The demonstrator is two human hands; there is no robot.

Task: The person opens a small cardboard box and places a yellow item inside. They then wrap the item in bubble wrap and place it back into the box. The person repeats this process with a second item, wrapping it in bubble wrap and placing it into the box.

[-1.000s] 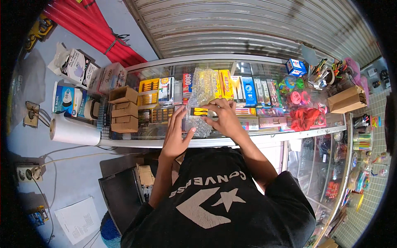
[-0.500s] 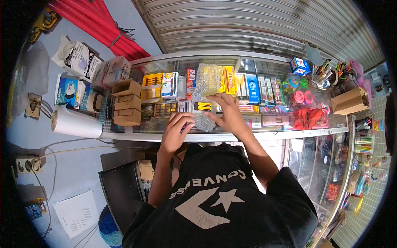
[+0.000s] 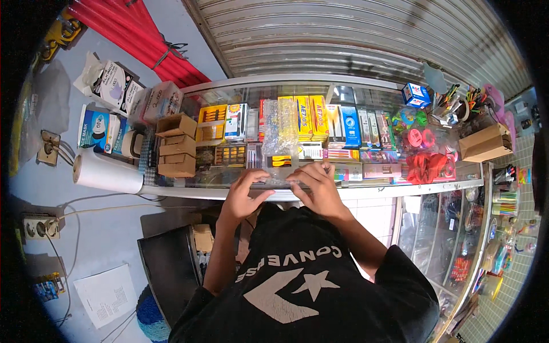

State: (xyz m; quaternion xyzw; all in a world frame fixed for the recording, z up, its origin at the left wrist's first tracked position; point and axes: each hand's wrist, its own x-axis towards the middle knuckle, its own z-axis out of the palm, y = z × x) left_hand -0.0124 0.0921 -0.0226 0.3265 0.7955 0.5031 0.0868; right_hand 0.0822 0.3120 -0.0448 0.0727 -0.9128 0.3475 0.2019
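A strip of clear bubble wrap (image 3: 281, 128) lies lengthwise on the glass counter, its near end toward me. On it sits a small black-and-yellow pack (image 3: 281, 161), whose kind I cannot make out. At the near left corner of the wrap is my left hand (image 3: 243, 194), fingers curled at the edge and thumb stretched below. My right hand (image 3: 318, 187) is at the near right corner, with bent fingers and the thumb under them. The two hands take the wrap's near end between them, just nearer than the pack.
Under the counter's glass (image 3: 229, 178) lie boxes of pens and pencils. Small brown cartons (image 3: 176, 157) stand at the left beside a white roll (image 3: 108, 173). To the right are a red cloth-like item (image 3: 426, 169), a brown box (image 3: 485, 140) and pen holders.
Both hands have drawn back toward me, to the wrap's near end. The right hand has left the pack's side. The wrap and the pack have shifted slightly nearer.
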